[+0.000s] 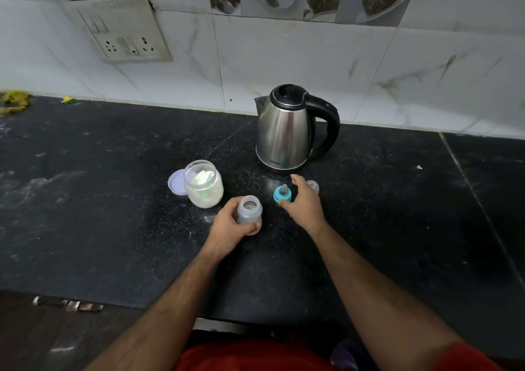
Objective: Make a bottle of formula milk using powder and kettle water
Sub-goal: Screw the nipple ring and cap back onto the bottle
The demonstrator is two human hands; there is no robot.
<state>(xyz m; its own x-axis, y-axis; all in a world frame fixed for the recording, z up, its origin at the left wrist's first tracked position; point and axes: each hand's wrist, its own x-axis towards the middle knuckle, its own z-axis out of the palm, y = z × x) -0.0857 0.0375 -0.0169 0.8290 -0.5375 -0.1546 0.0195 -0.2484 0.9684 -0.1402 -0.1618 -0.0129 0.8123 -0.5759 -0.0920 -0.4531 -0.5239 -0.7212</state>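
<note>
Black stone counter [99,200] fills most of what I'm seeing, with a grubby socket plate [122,31] on the tiled wall at upper left. Just left of centre there's a lilac lid [175,185] lying flat, touching an open powder jar [203,183] with a scoop buried in it. My left hand [230,225] is wrapped around the open baby bottle [250,213], standing upright at centre. Right hand [305,200] hovers with fingers spread loose by the teal teat ring [282,194], can't tell if it's touching. A clear cap [313,186] peeks out behind that hand. Steel kettle [287,132] sits above, lid closed.
</note>
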